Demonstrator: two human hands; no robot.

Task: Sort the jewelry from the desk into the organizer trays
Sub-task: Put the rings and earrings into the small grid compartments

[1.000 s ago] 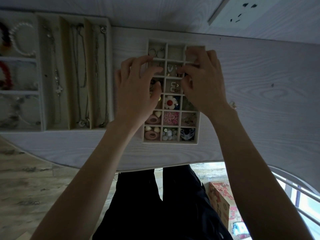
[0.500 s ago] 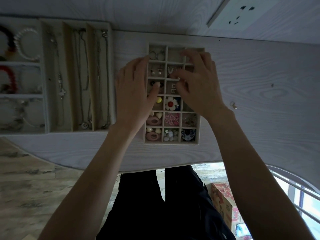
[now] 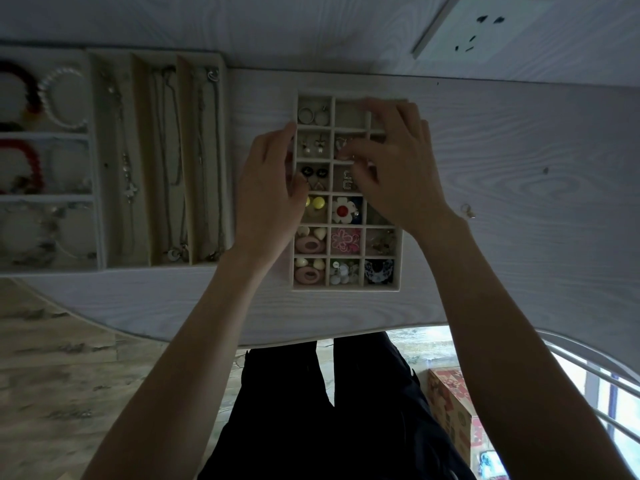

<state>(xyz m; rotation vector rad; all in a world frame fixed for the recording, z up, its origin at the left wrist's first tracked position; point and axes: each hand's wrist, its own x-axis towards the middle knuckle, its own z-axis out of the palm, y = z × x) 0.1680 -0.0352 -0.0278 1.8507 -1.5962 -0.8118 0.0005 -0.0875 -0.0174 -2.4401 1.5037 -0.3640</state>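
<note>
The small grid tray (image 3: 346, 287) lies mid-desk, its cells holding earrings, a white flower piece (image 3: 343, 210), pink clips and rings. My left hand (image 3: 268, 195) rests against the tray's left wall with fingers apart and the thumb over the third row; it holds nothing. My right hand (image 3: 398, 168) covers the tray's upper right, with thumb and forefinger pinched on a small silver earring (image 3: 346, 156) over the middle cell of the second row. One loose small earring (image 3: 467, 210) lies on the desk (image 3: 519, 254), right of the tray.
A larger organizer tray (image 3: 100, 202) at the far left holds necklaces in long slots and bracelets in square cells. A wall with an outlet (image 3: 485, 26) borders the desk's far side. The desk's near edge curves in front of my legs; a patterned box (image 3: 450, 410) stands on the floor.
My left hand has slid left off the tray's cells to its left wall. My right hand's pinched fingertips have shifted to the second row's middle cell.
</note>
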